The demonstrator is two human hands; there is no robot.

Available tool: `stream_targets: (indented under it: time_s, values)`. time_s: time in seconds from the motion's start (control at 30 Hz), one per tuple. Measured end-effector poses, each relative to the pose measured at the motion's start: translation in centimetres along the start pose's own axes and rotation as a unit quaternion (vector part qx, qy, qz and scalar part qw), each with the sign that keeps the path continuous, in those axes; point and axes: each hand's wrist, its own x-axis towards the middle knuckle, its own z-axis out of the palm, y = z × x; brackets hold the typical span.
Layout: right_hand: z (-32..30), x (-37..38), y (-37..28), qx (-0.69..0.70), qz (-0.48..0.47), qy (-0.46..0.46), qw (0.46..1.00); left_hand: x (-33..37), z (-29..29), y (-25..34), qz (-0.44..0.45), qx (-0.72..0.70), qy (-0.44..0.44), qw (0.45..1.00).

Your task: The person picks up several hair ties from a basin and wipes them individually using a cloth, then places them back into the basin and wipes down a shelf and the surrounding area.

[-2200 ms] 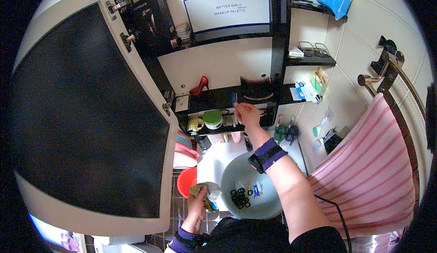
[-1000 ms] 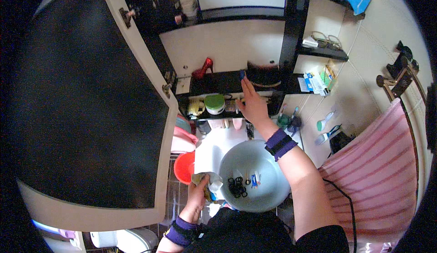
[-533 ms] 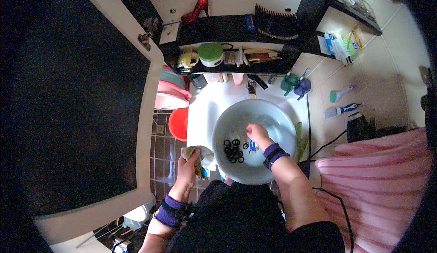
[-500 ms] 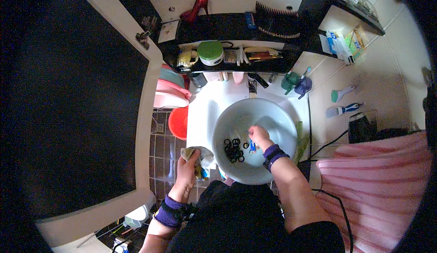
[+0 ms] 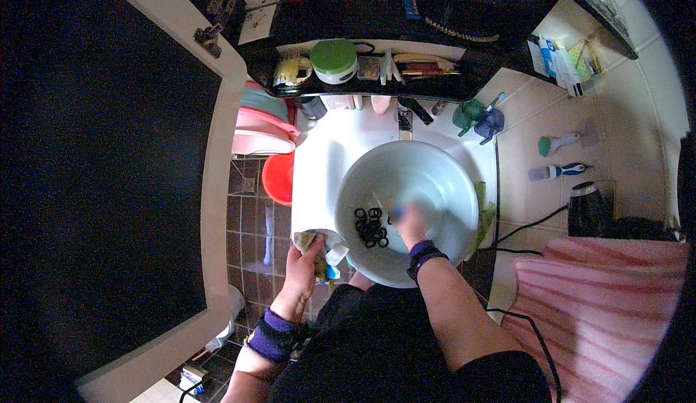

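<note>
A wide pale grey basin (image 5: 458, 198) rests on the white sink counter in front of me. Several black hair ties (image 5: 372, 229) lie in a loose heap on the left of its floor. Inside the basin, right of that heap, my right hand (image 5: 412, 223) is smeared by motion; something small and blue shows by its fingers, and its grip is unclear. Left of the basin, my left hand (image 5: 301, 266) is closed around a crumpled, partly clear plastic bag (image 5: 328, 249) with yellowish and blue bits showing.
Behind the basin is a tap (image 5: 405, 126), below a black shelf holding a green-lidded jar (image 5: 333, 62). Two cups (image 5: 487, 124) stand at the back right. A red tub (image 5: 278, 179) is left of the counter (image 5: 312, 185). A pink striped towel (image 5: 602, 309) hangs right, near a black cord (image 5: 540, 319).
The view has shifted a little. My right hand has moved within the basin and now covers the small blue item seen beside it before. My left hand keeps hold of the bag.
</note>
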Motion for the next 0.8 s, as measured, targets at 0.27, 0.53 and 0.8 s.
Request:
stream_targets:
  time_s: [0.27, 0.53, 0.8]
  values:
    - [-4.1, 1.7, -2.7, 0.277, 0.006, -0.079, 0.958, -0.7, 2.1, 2.0, 0.015, -0.057, -0.011, 0.998]
    - [-24.5, -5.8, -16.4, 0.395, -0.234, 0.008, 0.888, -1.2, 5.7, 5.5, 0.052, -0.171, -0.169, 0.969]
    - [-29.9, -11.0, -18.2, 0.393, -0.320, -0.007, 0.862, -3.4, 8.3, 7.0, 0.191, -0.109, -0.196, 0.956]
